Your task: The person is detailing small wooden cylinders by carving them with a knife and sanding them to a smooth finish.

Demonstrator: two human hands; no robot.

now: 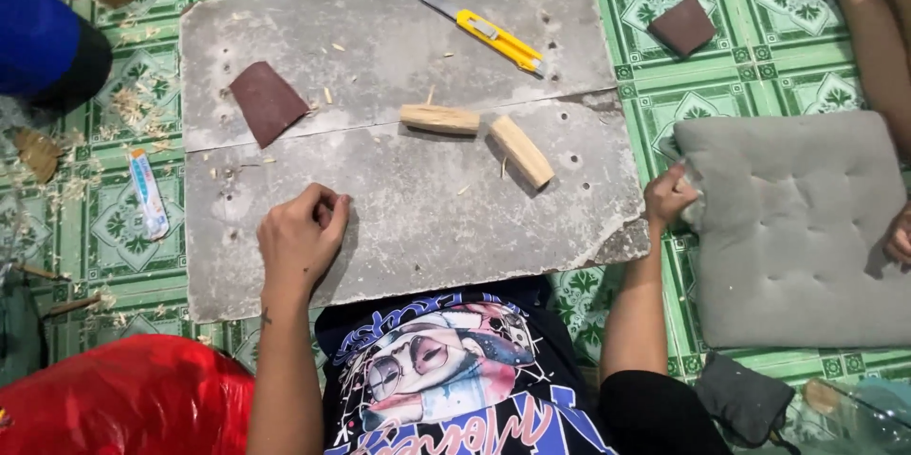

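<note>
Head view is directed straight down over a grey board (418, 218) laid on a green patterned tiled floor (759, 47). The left hand (302, 237) is rested on the board at about 7 o'clock from its middle; its fingers are curled into a loose fist, and whether anything is held inside cannot be told. The right hand (668, 197) is placed just off the board's edge at 3 o'clock, with its fingers closed on the near corner of a grey cushion (792, 227) that lies on the floor.

Two short pieces of pale carved wood are seen near the board's middle: one wooden piece (439, 118) lies almost level, and a second wooden piece (520, 151) is set slanted just beside it at 4 o'clock, the two ends nearly touching. Both are well apart from either hand. A brown sheet of sandpaper (267, 102) lies at 10 o'clock on the board, and a yellow utility knife (489, 34) with its blade out lies at 1 o'clock. Small wood chips are scattered over the board.

Off the board, another sandpaper piece (683, 26) is seen at 2 o'clock, a small tube (148, 193) at 9 o'clock among shavings, and a red shiny object (123, 398) at 8 o'clock.
</note>
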